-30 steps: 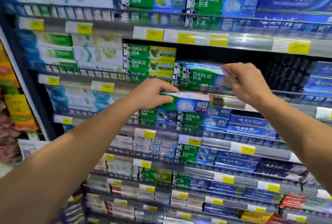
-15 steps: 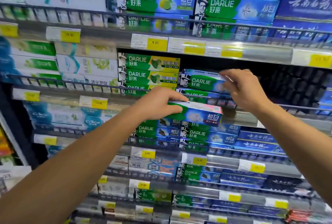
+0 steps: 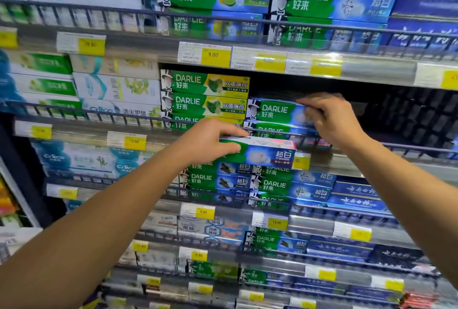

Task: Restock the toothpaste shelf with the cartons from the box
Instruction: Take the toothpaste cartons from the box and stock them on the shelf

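Observation:
My left hand (image 3: 210, 143) grips a green, blue and pink Darlie toothpaste carton (image 3: 269, 153) by its left end and holds it level in front of the middle shelf's wire rail (image 3: 99, 113). My right hand (image 3: 332, 120) holds the right end of another green and blue Darlie carton (image 3: 275, 111), which lies on top of a short stack on that shelf. Right of this stack the shelf is dark and bare (image 3: 409, 120). The box of cartons is out of view.
Left of the short stack stand taller stacks of green and yellow Darlie cartons (image 3: 205, 93) and white cartons (image 3: 116, 88). Shelves above and below hold more toothpaste behind wire rails. Yellow price tags (image 3: 215, 55) line the shelf edges.
The view has shifted, so the shelves sit slightly lower and closer. My left hand still holds its carton below the rail. My right hand stays on the top carton of the stack.

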A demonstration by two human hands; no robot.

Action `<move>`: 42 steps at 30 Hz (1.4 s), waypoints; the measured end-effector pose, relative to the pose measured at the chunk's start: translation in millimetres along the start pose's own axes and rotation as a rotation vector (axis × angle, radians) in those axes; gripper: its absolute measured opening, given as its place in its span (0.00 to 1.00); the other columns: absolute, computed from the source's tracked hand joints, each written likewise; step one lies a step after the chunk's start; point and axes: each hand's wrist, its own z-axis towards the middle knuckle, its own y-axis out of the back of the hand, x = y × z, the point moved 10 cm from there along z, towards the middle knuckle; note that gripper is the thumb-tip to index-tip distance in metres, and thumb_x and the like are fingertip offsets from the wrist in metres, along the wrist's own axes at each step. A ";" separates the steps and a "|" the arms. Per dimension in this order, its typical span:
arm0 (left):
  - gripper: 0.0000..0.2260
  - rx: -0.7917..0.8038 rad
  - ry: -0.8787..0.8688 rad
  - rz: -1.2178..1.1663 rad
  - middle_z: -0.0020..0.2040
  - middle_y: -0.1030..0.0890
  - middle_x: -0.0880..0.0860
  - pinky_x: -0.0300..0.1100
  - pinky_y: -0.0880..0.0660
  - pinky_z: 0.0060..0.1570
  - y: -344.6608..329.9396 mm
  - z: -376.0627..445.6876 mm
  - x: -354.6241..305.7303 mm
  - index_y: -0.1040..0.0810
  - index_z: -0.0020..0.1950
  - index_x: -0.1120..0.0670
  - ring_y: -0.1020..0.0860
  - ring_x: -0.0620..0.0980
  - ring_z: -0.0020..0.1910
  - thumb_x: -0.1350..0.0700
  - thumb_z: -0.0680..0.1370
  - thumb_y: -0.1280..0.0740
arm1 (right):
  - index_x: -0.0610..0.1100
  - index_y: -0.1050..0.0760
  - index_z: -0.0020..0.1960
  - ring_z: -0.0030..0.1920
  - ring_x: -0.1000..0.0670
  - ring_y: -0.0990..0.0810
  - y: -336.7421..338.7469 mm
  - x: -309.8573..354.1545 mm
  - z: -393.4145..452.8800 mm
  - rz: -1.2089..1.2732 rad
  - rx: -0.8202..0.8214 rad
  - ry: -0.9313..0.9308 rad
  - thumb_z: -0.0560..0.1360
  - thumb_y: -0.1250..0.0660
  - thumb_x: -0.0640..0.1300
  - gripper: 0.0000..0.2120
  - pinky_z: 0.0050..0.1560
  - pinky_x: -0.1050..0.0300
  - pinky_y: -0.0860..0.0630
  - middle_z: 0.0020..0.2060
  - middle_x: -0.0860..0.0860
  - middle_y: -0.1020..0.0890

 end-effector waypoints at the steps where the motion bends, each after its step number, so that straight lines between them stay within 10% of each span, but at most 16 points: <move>1: 0.16 -0.004 0.003 -0.002 0.64 0.23 0.43 0.35 0.33 0.56 0.6 0.3 -0.4 0.22 0.63 0.43 0.29 0.36 0.57 0.54 0.76 0.30 | 0.42 0.20 0.59 0.59 0.43 0.22 -0.2 -0.7 0.3 0.001 0.002 -0.002 0.76 0.36 0.34 0.14 0.64 0.47 0.30 0.55 0.45 0.18; 4: 0.16 -0.024 0.014 -0.013 0.64 0.23 0.43 0.36 0.32 0.58 2.3 2.4 -3.2 0.22 0.63 0.43 0.27 0.39 0.60 0.53 0.76 0.30 | 0.42 0.20 0.60 0.60 0.46 0.23 -2.5 -5.9 1.8 0.018 0.048 -0.033 0.77 0.37 0.36 0.14 0.63 0.60 0.34 0.57 0.46 0.19; 15: 0.17 -0.212 -0.076 0.147 0.62 0.21 0.45 0.50 0.26 0.59 3.5 40.3 -51.9 0.24 0.64 0.40 0.24 0.48 0.61 0.46 0.75 0.32 | 0.47 0.18 0.55 0.55 0.50 0.23 48.9 7.8 -25.0 0.017 -0.136 0.039 0.76 0.39 0.49 0.14 0.58 0.55 0.30 0.51 0.51 0.17; 29: 0.13 -0.434 -0.163 0.510 0.63 0.23 0.47 0.50 0.37 0.58 -2.3 67.8 -95.0 0.21 0.61 0.45 0.31 0.54 0.62 0.49 0.77 0.35 | 0.42 0.20 0.56 0.51 0.48 0.26 31.6 -10.7 -31.7 -0.074 -0.175 0.052 0.71 0.28 0.40 0.13 0.53 0.54 0.31 0.49 0.46 0.18; 42: 0.26 -0.320 -0.142 0.581 0.69 0.28 0.50 0.50 0.38 0.65 -23.2 60.4 -75.6 0.33 0.73 0.50 0.34 0.55 0.64 0.51 0.75 0.35 | 0.48 0.21 0.59 0.55 0.42 0.24 9.2 -32.6 -16.6 -0.157 -0.078 -0.044 0.75 0.34 0.49 0.14 0.56 0.54 0.35 0.54 0.49 0.18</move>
